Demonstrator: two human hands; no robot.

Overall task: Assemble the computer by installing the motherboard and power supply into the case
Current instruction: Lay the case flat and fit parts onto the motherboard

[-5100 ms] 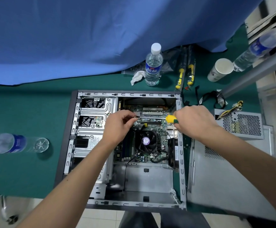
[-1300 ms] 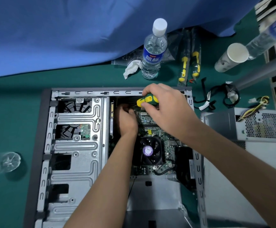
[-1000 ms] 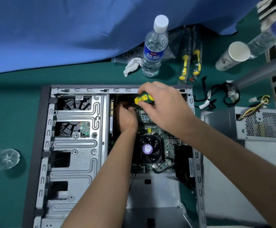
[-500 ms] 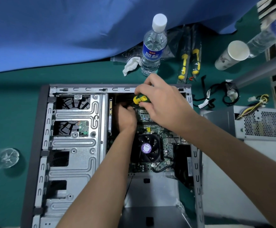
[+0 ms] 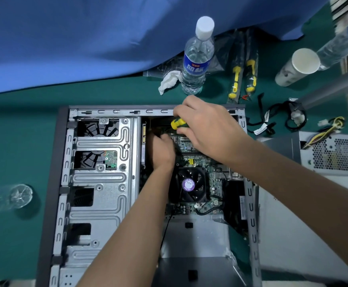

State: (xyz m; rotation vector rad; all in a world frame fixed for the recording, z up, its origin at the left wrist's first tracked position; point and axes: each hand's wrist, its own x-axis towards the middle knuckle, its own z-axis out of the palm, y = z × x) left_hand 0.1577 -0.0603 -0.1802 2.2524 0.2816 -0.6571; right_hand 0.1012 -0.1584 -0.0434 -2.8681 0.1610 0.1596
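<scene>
The open grey computer case [image 5: 98, 204] lies flat on the green table. Inside it sits the green motherboard [image 5: 214, 187] with a black CPU fan [image 5: 189, 184]. My right hand [image 5: 208, 129] grips the yellow-green handle of a screwdriver [image 5: 178, 123] above the board's far left corner. My left hand [image 5: 161, 151] reaches down into that same corner, fingers curled by the screwdriver's tip; what they hold is hidden. The silver power supply [image 5: 334, 152] with yellow wires rests outside the case on the right.
A water bottle [image 5: 197, 59], a crumpled tissue [image 5: 169, 80], two yellow-handled tools [image 5: 243, 77], a paper cup [image 5: 297, 67] and black cables [image 5: 280, 119] lie behind the case. The grey side panel [image 5: 293, 230] lies to the right. A fallen bottle [image 5: 13, 196] lies left.
Since five seconds ago both hands moved from the board's middle to its far left corner. In the last second the right hand shifted slightly on the screwdriver; the left hand stayed put.
</scene>
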